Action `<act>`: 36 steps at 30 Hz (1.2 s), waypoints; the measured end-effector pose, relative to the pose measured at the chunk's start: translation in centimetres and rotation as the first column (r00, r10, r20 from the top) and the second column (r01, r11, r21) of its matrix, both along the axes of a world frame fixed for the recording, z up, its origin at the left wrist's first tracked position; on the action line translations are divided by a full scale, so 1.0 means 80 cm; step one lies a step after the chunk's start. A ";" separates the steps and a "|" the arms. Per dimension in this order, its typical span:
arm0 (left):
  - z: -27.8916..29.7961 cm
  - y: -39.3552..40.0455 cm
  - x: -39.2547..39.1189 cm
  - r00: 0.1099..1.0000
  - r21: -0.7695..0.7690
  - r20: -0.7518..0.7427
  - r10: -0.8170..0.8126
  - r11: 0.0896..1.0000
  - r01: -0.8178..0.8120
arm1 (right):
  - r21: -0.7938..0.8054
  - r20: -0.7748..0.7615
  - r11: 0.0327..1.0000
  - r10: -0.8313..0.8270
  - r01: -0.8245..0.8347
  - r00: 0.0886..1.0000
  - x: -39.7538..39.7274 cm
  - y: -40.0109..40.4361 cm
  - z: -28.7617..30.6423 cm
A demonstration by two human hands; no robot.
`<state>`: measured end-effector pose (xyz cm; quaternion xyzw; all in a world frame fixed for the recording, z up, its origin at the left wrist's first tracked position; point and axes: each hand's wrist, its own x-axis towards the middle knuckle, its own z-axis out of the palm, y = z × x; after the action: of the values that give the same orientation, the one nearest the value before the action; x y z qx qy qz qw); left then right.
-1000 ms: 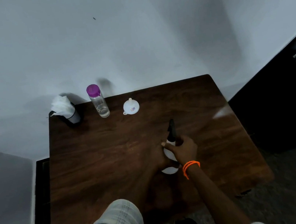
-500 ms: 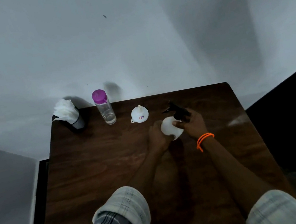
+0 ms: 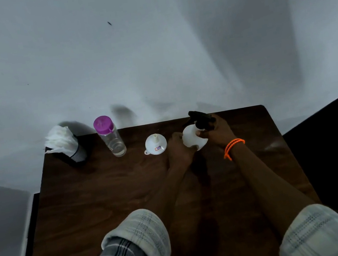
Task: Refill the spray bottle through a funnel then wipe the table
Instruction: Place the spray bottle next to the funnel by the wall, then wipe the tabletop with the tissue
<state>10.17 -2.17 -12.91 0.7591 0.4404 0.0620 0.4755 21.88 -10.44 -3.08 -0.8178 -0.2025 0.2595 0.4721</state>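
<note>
The table [image 3: 109,203] is dark brown wood with visible grain and a soft sheen. The spray bottle [image 3: 192,138] has a matt white plastic body and a black plastic trigger head. The funnel [image 3: 156,145] is smooth white plastic. The water bottle [image 3: 111,141] is clear glossy plastic with a purple plastic cap. White tissues [image 3: 60,139] look soft and crumpled. The sleeves [image 3: 137,243] are woven checked cloth.

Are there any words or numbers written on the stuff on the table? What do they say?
Small red and blue sticker on the white funnel: too blurred to read.
Clear bottle with the purple cap: no text visible.
White spray bottle, held by both hands: no text visible.
Nothing here can be read.
</note>
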 end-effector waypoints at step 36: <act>0.146 0.247 -0.377 0.738 0.203 0.168 0.654 0.709 -0.675 | 0.156 0.295 0.960 0.178 -0.231 0.939 -0.383 0.255 0.004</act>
<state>-20.00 17.61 -1.21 0.6001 0.6520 0.3156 0.3392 -8.72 9.93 -2.79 -0.7722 -0.3745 0.1693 0.4845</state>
